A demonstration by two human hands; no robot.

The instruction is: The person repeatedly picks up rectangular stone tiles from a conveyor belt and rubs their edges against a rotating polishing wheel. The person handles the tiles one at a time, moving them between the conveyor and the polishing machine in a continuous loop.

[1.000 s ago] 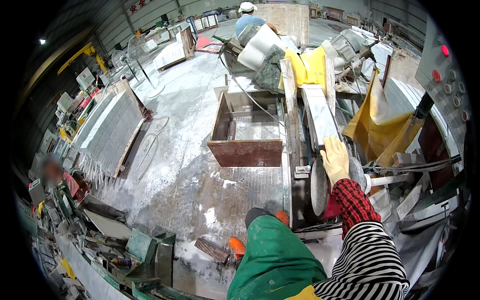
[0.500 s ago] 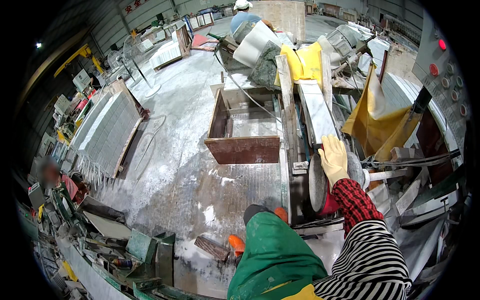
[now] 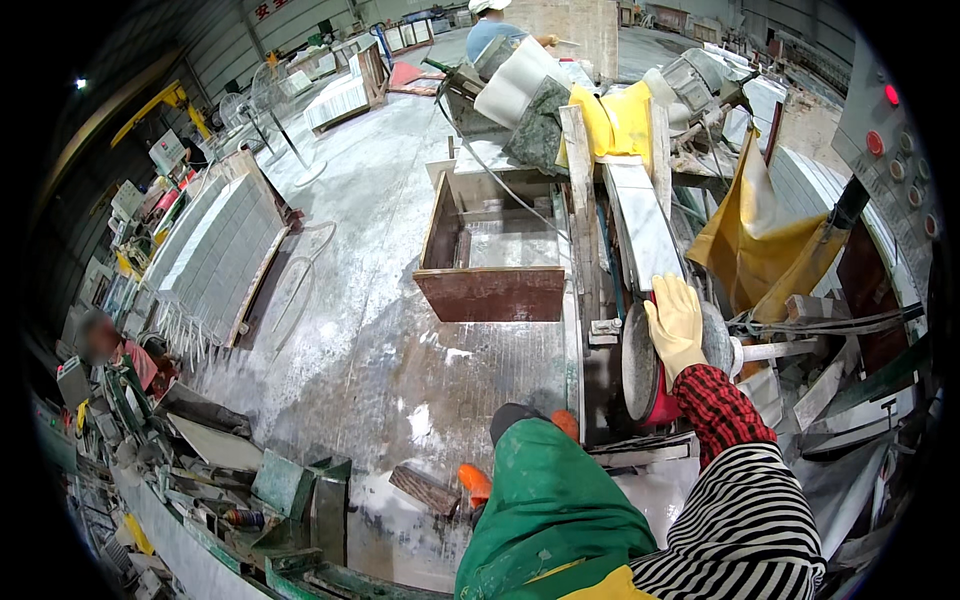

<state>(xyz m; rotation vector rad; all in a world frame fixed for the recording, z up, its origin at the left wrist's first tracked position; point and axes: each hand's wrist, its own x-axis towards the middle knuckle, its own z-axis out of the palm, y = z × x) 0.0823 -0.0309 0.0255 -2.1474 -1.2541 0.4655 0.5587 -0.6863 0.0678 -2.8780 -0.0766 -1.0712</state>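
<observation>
My right hand (image 3: pixel 675 322), in a cream rubber glove, lies flat with its fingers stretched forward. Its fingertips are at the near end of a white marble strip (image 3: pixel 640 215), and the palm is over the red belt (image 3: pixel 664 404) between two round grey discs (image 3: pixel 637 362). The strip runs away from me along a narrow machine bed, its far end passing under a yellow cover (image 3: pixel 622 118). Whether the fingers press on the stone or only rest by it, I cannot tell. My left hand is out of the picture.
An open wooden box (image 3: pixel 490 294) stands left of the machine. Stacked pale tiles (image 3: pixel 215 255) stand farther left. A control panel (image 3: pixel 895 150) with a lit red lamp is at right, near a hanging yellow cloth (image 3: pixel 765 245). One person (image 3: pixel 492 38) works beyond the machine; another is at far left.
My view has shifted slightly. My right hand stays flat at the near end of the marble strip. The person beyond the machine now has a hand held out to the right.
</observation>
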